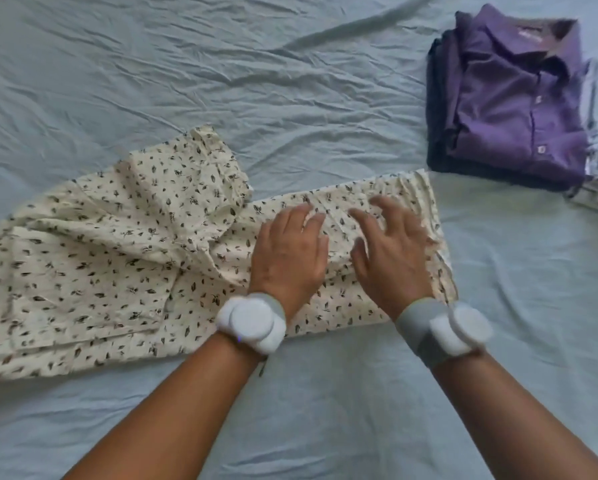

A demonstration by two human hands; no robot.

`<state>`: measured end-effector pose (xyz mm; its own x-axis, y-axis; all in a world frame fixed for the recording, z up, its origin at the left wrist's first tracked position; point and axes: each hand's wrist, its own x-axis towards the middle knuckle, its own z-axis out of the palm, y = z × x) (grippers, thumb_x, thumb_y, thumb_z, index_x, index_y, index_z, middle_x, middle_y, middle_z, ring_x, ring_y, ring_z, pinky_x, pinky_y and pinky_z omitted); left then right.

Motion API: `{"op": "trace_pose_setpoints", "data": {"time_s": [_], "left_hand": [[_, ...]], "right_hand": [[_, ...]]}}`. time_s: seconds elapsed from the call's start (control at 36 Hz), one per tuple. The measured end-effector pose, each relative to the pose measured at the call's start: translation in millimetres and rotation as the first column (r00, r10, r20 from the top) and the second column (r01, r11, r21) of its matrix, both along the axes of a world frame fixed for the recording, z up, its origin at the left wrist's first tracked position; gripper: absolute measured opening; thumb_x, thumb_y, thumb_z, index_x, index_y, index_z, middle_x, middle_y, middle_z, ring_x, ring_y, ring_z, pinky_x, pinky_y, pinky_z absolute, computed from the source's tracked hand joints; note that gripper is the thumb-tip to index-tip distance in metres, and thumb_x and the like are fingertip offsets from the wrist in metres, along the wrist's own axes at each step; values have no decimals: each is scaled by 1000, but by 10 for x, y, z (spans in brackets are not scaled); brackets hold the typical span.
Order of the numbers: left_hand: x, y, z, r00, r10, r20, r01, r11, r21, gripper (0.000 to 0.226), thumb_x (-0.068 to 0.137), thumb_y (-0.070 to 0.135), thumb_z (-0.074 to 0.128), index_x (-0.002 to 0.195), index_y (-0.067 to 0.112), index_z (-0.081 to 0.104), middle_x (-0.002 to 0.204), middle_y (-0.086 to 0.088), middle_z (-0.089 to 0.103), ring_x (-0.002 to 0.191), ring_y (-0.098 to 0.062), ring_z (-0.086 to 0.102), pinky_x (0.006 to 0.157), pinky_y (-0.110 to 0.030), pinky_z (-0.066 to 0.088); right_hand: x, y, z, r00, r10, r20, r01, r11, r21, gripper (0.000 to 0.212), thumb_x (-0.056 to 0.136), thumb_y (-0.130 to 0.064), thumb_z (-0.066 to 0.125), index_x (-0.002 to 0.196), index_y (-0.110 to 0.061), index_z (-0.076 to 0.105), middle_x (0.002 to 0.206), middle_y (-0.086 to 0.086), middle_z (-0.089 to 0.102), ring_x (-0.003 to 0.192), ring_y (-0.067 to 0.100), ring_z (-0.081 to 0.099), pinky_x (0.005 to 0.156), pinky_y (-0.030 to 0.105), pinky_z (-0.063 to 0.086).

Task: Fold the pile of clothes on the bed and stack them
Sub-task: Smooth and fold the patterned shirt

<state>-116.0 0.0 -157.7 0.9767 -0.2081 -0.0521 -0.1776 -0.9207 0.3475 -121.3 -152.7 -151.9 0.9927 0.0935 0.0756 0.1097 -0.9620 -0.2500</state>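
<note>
Head view: both hands (339,251) flat on the floral garment (124,244).

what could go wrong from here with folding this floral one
The floral garment is smooth only under the left hand and right hand; its bunched left part could crease into the fold. Its right end lies close to the purple shirt stack, so a sweeping fold might knock that stack.

A bed covered by a pale blue-grey sheet (221,81) fills the whole view. The sheet is creased all over, with one long raised fold running toward one o'clock. Soft, even light falls on it.
</note>
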Motion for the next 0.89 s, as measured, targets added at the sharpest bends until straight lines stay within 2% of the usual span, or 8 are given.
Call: {"op": "trace_pose_setpoints", "data": {"time_s": [0.11, 0.19, 0.31, 0.44, 0.64, 0.72, 0.81, 0.89], "left_hand": [[294, -270, -257, 991, 18, -131, -17, 1000, 9, 55, 100, 35, 30, 151, 16, 26, 161, -4, 19, 148, -21, 16, 120, -42, 10], [182, -134, -587, 991, 125, -55, -111, 969, 222, 73, 95, 62, 11, 156, 23, 3, 163, 2, -6, 151, -21, -2, 116, -57, -10], [86, -60, -727, 977, 213, -2, -207, 952, 227, 84, 90, 72, 13, 156, 21, 1, 164, -1, -5, 150, -24, -6, 115, -61, -5], [135, -80, -803, 980, 201, 0, -194, 947, 258, 84, 91, 69, 15, 156, 18, 1, 164, -4, -6, 150, -25, -6, 115, -63, 3], [119, -58, -742, 976, 206, -65, -186, 954, 234, 79, 93, 67, 8, 156, 22, 0, 164, -2, -7, 150, -25, -8, 117, -58, -6], [172, -33, -549, 957, 230, -176, -246, 966, -78, 71, 91, 63, 0, 155, 32, 6, 163, 4, -9, 148, -15, -16, 118, -52, -10], [141, 215, -191, 947, 274, -165, -318, 754, -575, 58, 99, 54, 16, 148, 30, 35, 163, 5, 10, 150, -11, -3, 122, -44, 6], [32, 643, 58, 951, 308, 0, -239, 737, -632, 58, 99, 56, 22, 137, 22, 50, 154, 0, 31, 146, -15, 22, 118, -30, 21]], "right_hand": [[326, 28, -249, 981, 150, -122, -128, 976, 174, 45, 97, -21, 42, 141, -14, 44, 151, 11, 37, 141, 28, 29, 117, 44, 23], [378, -268, -555, 950, 115, -290, -114, 993, 22, 65, 101, -52, 26, 155, -20, 7, 162, 2, -1, 149, 18, -7, 121, 39, -5], [282, -556, -696, 970, -94, -224, 59, 986, -158, 81, 94, -68, 11, 153, -18, -9, 161, 1, -15, 147, 16, -18, 120, 42, -4], [306, -502, -743, 971, -95, -217, 58, 983, -173, 81, 93, -66, 5, 153, -14, -7, 161, 5, -13, 147, 19, -16, 120, 43, -4], [310, -445, -662, 962, -99, -256, 56, 984, -171, 78, 94, -64, 9, 153, -17, -11, 160, 2, -17, 145, 17, -22, 116, 38, -18], [310, -322, -472, 932, -171, -319, 131, 981, -144, 70, 99, -53, 21, 154, -16, 0, 161, 6, -11, 147, 21, -17, 114, 44, -20], [186, 119, -209, 959, -78, -272, 107, 990, 94, 53, 100, -36, 39, 147, -14, 30, 159, 10, 15, 148, 24, 2, 119, 41, 0], [-13, 783, -24, 970, 69, -233, 50, 881, 470, 39, 99, -21, 47, 137, -12, 46, 150, 7, 34, 140, 21, 28, 112, 25, 20]]}}
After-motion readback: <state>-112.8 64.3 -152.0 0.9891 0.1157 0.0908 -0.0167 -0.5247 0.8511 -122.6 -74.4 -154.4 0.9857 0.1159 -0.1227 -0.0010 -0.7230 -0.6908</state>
